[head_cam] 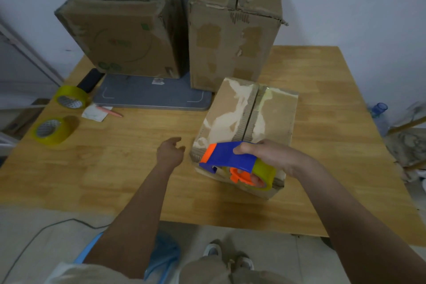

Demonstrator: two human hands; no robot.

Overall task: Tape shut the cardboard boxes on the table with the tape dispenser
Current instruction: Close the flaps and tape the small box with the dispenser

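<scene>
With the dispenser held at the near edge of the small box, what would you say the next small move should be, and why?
Probably steady the small box with the left hand, which hovers beside it holding nothing. The right hand grips the tape dispenser over the near end of the untaped seam.

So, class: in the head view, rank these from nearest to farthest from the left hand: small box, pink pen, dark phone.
From the left hand:
1. Small box, just right.
2. Pink pen, up-left.
3. Dark phone, farther up-left, beside the scale.
</scene>
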